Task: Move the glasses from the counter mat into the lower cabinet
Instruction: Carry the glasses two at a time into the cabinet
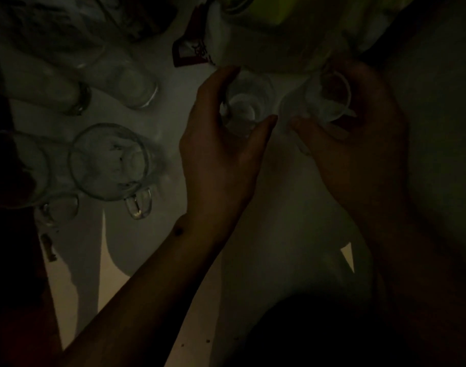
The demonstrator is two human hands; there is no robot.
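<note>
The scene is very dark. My left hand curls around a small clear glass standing on the pale cabinet shelf, thumb and fingers at its sides. My right hand holds a second clear glass, tilted, just right of the first. Whether the left fingers press the glass I cannot tell for sure, but they wrap it closely.
On the left stand several other glasses: a handled mug, a tumbler, another glass and a small one. A white and yellow-green container sits at the back. A dark red packet lies beside it.
</note>
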